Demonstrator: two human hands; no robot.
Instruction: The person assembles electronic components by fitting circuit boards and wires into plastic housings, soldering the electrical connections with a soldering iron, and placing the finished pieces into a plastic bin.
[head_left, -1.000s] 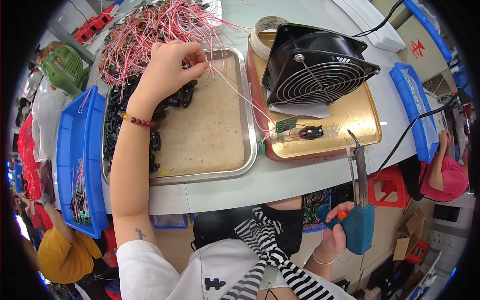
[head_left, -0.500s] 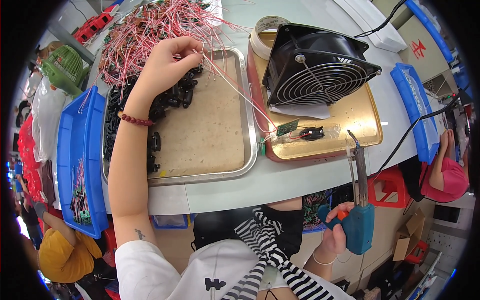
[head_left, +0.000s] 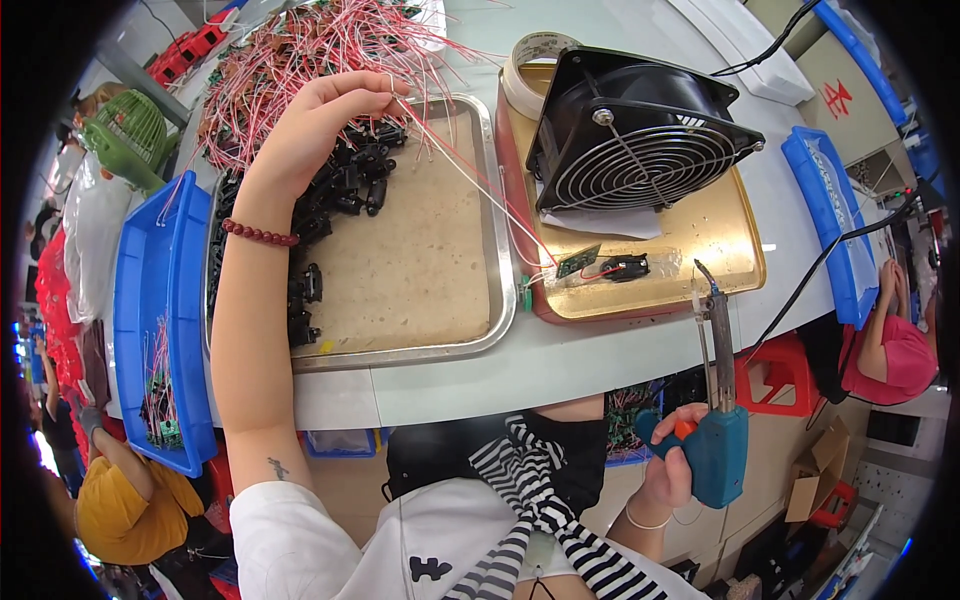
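Left of the fan [head_left: 640, 130], the left grip [head_left: 322, 115] pinches rightward-slanting wires [head_left: 460, 158]; before its white counter [head_left: 440, 392], the right grip [head_left: 672, 472] clasps a forward-pointing soldering iron [head_left: 722, 440], left of a red stool [head_left: 785, 346].

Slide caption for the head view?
Left hand holds wires leading toward a green circuit board; right hand grips a soldering gun.

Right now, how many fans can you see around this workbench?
2: a black axial fan with a wire guard, on the gold-coloured tray right of centre, and a green caged fan at the upper left. Others may be hidden in the background.
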